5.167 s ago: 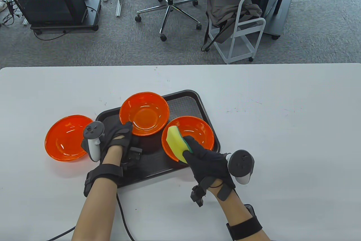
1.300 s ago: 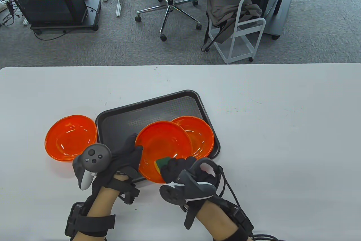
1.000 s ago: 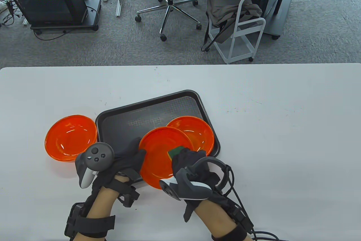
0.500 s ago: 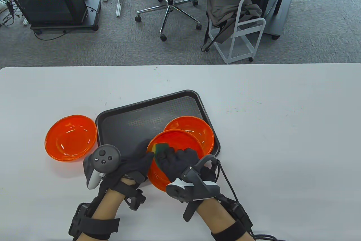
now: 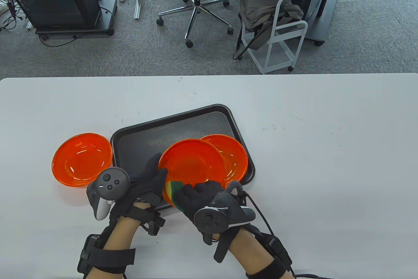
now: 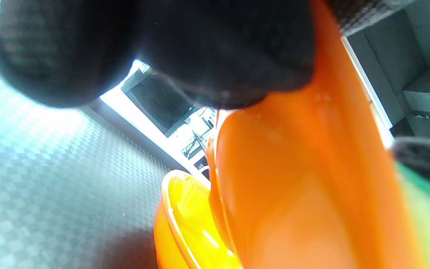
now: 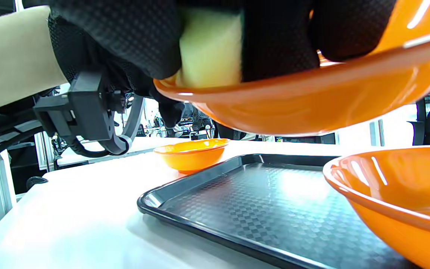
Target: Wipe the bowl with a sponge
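At the left of the table view a spare orange bowl point(image 5: 82, 160) sits on the white table point(image 5: 326, 161), just beside the black tray point(image 5: 183, 119). My left hand point(image 5: 143, 182) grips the near-left rim of the lifted bowl point(image 5: 192, 166), low centre of the frame, raised and tilted over the tray. My right hand point(image 5: 202, 195) presses the sponge point(image 5: 173, 191) into that bowl's near inner wall, fingers curled over it. A third bowl point(image 5: 233, 155) rests on the tray, partly behind the lifted one. To wipe well, I should brace the rim firmly, keep the sponge flat against the curve, and sweep round the whole inside without knocking the bowl beneath.
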Tool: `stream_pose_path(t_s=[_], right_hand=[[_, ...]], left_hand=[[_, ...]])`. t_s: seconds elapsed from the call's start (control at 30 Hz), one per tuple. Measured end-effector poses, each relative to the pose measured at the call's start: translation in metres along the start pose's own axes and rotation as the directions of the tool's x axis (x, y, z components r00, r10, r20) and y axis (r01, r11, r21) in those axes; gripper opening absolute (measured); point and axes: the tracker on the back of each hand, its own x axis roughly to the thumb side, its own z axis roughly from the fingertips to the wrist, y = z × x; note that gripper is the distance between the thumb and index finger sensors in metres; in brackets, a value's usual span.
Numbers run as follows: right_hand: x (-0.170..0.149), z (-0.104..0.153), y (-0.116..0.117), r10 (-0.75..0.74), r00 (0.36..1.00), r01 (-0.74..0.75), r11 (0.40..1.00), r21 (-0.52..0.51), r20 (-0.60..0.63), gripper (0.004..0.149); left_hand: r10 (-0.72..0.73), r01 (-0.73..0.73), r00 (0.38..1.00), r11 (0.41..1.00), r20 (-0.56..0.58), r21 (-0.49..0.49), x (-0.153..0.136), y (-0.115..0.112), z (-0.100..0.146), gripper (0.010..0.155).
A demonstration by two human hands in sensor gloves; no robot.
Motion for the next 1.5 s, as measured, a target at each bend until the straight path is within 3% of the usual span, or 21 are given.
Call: stream_pose_path(t_s=[0.13, 0.37, 0.6, 0.83, 1.1, 1.23, 1.3, 1.33, 1.37, 1.4, 1.43, 1.5], right_hand=[[0.0, 0.0, -0.001, 0.046, 0.999, -0.046, 0.999, 0.006, -0.001, 0.054], [0.006, 0.001, -0.007, 0.175, 0.985, -0.175, 0.984, 0.016, 0.001, 0.046], [0.008, 0.006, -0.018, 0.392, 0.92, -0.391, 0.92, 0.016, -0.018, 0.044], [-0.007, 0.016, -0.034, 0.434, 0.893, -0.445, 0.892, -0.084, -0.118, 0.043], [-0.03, 0.029, -0.043, 0.428, 0.869, -0.471, 0.87, -0.146, -0.25, 0.043], [-0.048, 0.039, -0.045, 0.275, 0.912, -0.35, 0.908, -0.228, -0.304, 0.044], [-0.057, 0.046, -0.045, 0.129, 0.938, -0.237, 0.917, -0.32, -0.323, 0.045], [-0.064, 0.051, -0.044, -0.016, 0.945, -0.126, 0.905, -0.408, -0.326, 0.045], [-0.072, 0.056, -0.04, -0.23, 0.928, 0.047, 0.853, -0.52, -0.294, 0.046], [-0.076, 0.058, -0.038, -0.331, 0.906, 0.134, 0.815, -0.563, -0.264, 0.046], [-0.083, 0.059, -0.034, -0.483, 0.853, 0.273, 0.737, -0.618, -0.199, 0.046], [-0.09, 0.06, -0.027, -0.634, 0.769, 0.439, 0.621, -0.649, -0.087, 0.046]], left_hand=[[-0.032, 0.031, 0.999, 0.999, 0.02, 0.006, 0.004, 0.001, 0.0, 0.056], [-0.027, 0.028, 0.999, 0.998, -0.02, 0.054, -0.007, 0.016, -0.001, 0.056], [0.027, -0.02, 0.998, 0.994, -0.065, 0.104, -0.021, 0.031, 0.0, 0.056], [0.178, -0.164, 0.975, 0.98, -0.132, 0.115, -0.038, 0.034, 0.0, 0.056], [0.257, -0.243, 0.954, 0.964, -0.151, 0.108, -0.043, 0.034, 0.0, 0.057], [0.341, -0.331, 0.928, 0.939, -0.151, 0.088, -0.044, 0.033, -0.001, 0.057], [0.381, -0.373, 0.912, 0.924, -0.151, 0.08, -0.045, 0.032, -0.001, 0.057], [0.418, -0.411, 0.897, 0.909, -0.146, 0.074, -0.047, 0.031, -0.001, 0.057], [0.465, -0.461, 0.873, 0.885, -0.144, 0.065, -0.048, 0.03, -0.002, 0.057], [0.492, -0.49, 0.859, 0.87, -0.142, 0.051, -0.048, 0.029, -0.002, 0.056], [0.523, -0.525, 0.842, 0.851, -0.132, 0.024, -0.048, 0.027, -0.003, 0.056], [0.572, -0.576, 0.811, 0.817, -0.122, -0.004, -0.047, 0.024, -0.004, 0.056]])
